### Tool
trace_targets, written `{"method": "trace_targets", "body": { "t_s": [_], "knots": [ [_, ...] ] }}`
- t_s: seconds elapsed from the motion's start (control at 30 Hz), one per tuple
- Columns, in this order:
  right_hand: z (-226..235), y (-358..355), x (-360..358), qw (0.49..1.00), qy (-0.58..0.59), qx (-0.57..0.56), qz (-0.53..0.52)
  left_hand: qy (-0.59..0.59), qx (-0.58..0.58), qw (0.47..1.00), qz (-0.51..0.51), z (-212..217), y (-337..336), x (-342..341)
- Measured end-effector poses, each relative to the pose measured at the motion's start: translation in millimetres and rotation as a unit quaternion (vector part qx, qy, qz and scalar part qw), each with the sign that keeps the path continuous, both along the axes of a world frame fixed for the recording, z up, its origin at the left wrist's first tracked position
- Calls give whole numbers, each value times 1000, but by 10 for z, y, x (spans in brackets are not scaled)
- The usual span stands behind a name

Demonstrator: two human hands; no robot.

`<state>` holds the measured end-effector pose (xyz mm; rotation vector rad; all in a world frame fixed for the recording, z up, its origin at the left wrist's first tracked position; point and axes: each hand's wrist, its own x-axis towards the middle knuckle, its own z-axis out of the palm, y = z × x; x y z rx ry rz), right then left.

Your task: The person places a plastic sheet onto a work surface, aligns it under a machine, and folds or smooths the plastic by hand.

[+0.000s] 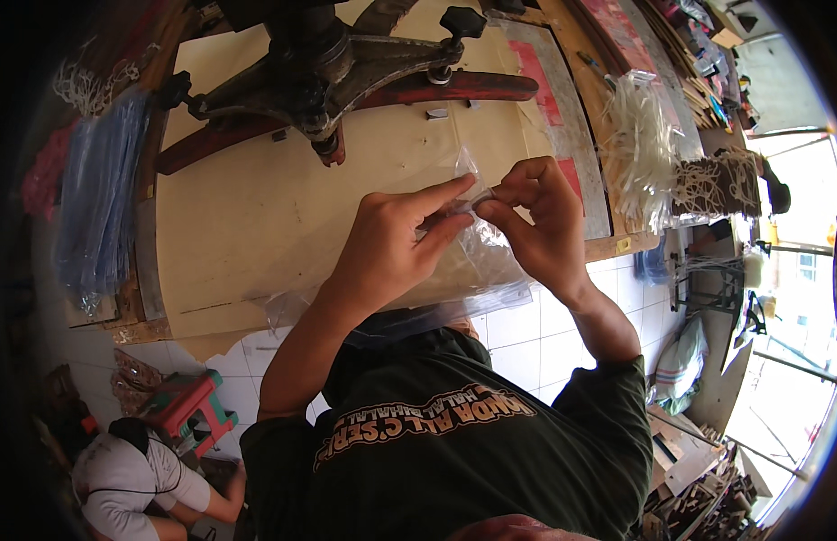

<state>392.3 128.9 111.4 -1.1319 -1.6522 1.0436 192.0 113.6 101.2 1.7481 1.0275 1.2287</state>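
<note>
A clear plastic sheet or bag (492, 257) hangs from my fingers above the near part of the table and drapes over its front edge. My left hand (391, 236) pinches it near a corner, thumb and index finger pressed toward each other. Close beside, my right hand (549, 221) grips the same plastic between thumb and curled fingers. The fingertips of both hands nearly meet, and a small fold or strip between them is too small to make out. Under the hands lies a tan board (256, 243) covering the table.
Beyond my hands stands a black metal press frame (324, 81) with knobs and a dark red curved bar (472, 87). Blue clear plastic strips (98, 189) hang at left, white cords (639, 135) at right. Behind left, a person (148, 478) sits low near a red-green stool (188, 406).
</note>
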Motion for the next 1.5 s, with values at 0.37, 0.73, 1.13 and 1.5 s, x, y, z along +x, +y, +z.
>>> {"method": "trace_targets", "body": {
  "t_s": [0.37,0.73,1.13,1.5],
  "knots": [
    [75,237,54,999,-14,18,47,-12,-44,999,-11,11,-65,-5],
    [-15,201,32,970,113,-88,197,-6,-6,1000,5,30,-75,-26],
    [-73,168,-41,958,187,-118,181,-42,-18,998,31,-13,-95,7],
    [-46,54,-112,977,159,-89,114,-60,6,996,63,35,-141,46]
  ]
}}
